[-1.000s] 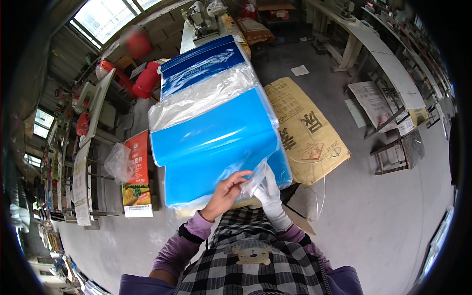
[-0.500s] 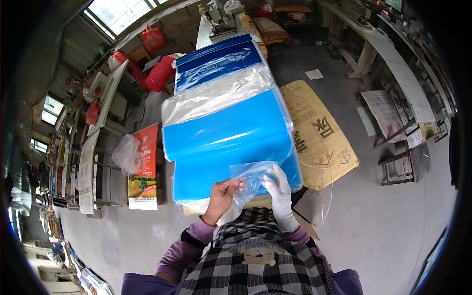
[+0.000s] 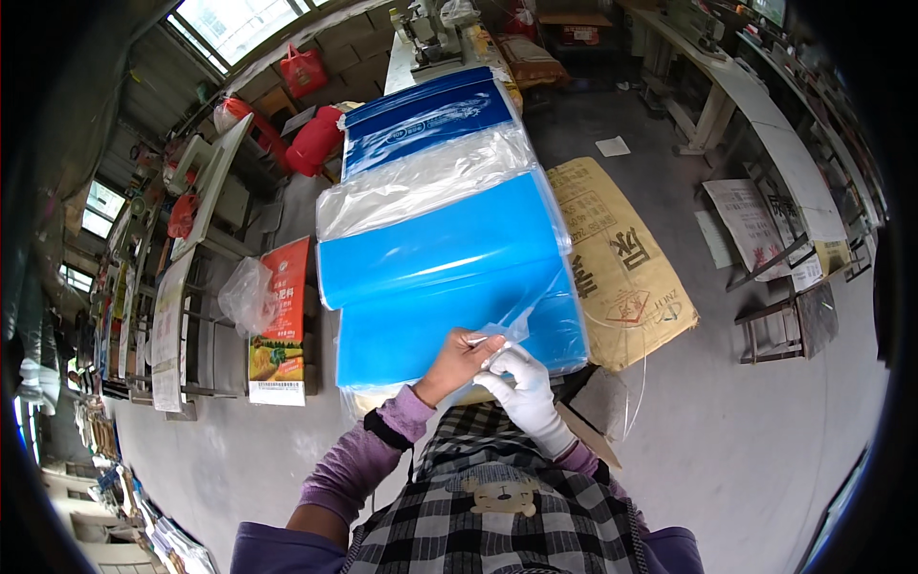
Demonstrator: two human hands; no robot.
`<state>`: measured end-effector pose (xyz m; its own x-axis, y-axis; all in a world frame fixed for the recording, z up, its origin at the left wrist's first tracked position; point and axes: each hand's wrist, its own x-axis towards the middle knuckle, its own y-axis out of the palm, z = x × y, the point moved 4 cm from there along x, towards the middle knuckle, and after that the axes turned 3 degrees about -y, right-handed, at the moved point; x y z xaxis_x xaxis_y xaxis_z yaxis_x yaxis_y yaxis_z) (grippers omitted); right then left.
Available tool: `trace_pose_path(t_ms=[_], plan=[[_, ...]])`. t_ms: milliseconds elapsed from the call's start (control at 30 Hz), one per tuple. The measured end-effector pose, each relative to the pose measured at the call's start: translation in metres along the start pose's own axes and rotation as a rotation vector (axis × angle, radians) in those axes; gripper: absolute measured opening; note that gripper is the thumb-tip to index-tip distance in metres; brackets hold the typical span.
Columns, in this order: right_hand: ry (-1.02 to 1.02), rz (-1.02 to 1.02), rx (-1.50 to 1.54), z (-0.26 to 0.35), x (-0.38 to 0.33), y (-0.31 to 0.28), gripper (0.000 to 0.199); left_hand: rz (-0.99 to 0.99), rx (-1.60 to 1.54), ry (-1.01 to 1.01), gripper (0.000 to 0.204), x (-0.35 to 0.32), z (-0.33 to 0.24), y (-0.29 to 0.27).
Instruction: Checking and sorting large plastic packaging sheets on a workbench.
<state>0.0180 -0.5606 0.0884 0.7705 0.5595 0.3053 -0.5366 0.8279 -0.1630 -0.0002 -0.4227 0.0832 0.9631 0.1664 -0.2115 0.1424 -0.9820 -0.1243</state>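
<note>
My bare left hand [image 3: 457, 364] and my white-gloved right hand [image 3: 526, 394] meet just above the near edge of a stack of plastic bags. Pinched between them is a bunched piece of clear plastic film [image 3: 519, 323], its free end sticking out beyond the fingertips. Under and beyond my hands lie bright blue plastic bags [image 3: 421, 263], smooth and glossy, in overlapping layers. Crinkled clear bags [image 3: 411, 191] overlap them farther off, with dark blue printed bags [image 3: 430, 131] at the far end. The left thumb and fingers press together; the right fingers curl against the same film.
A yellow printed sack [image 3: 626, 263] hangs or lies along the stack's right side. Left stand an orange printed sack [image 3: 279, 325] and a clear bag [image 3: 244, 295]. A sewing machine [image 3: 427, 43] sits beyond the stack. Right are a long bench [image 3: 765, 115] and wooden stool [image 3: 773, 330].
The clear film, spread out between my hands before, is now gathered into a narrow bunch. My left hand has moved right and up, and the two hands have come together.
</note>
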Motion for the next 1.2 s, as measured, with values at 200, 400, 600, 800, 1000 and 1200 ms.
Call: trace_pose_path(t_ms=[200,400,600,800,1000,1200], plan=[[0.173,-0.249,0.206,-0.033,-0.015,-0.020,0.011,0.394,-0.080,-0.137,0.016,0.000,-0.013,-0.023],[0.314,-0.111,0.336,-0.024,-0.011,-0.012,0.031,0.251,0.081,-0.075,0.013,0.000,-0.015,-0.014],[0.192,-0.040,-0.167,-0.002,0.004,-0.008,0.041,0.092,0.199,0.059,0.034,0.008,-0.001,-0.009],[0.152,-0.351,0.272,-0.043,-0.014,-0.015,0.018,0.143,0.242,0.212,0.038,0.024,-0.013,-0.031],[0.553,-0.556,1.242,-0.056,-0.016,-0.008,0.007,-0.082,0.094,0.291,0.020,0.041,-0.011,-0.044],[0.188,-0.299,-0.044,-0.047,0.002,-0.026,0.056,0.179,-0.039,-0.114,0.012,0.082,-0.034,-0.029]])
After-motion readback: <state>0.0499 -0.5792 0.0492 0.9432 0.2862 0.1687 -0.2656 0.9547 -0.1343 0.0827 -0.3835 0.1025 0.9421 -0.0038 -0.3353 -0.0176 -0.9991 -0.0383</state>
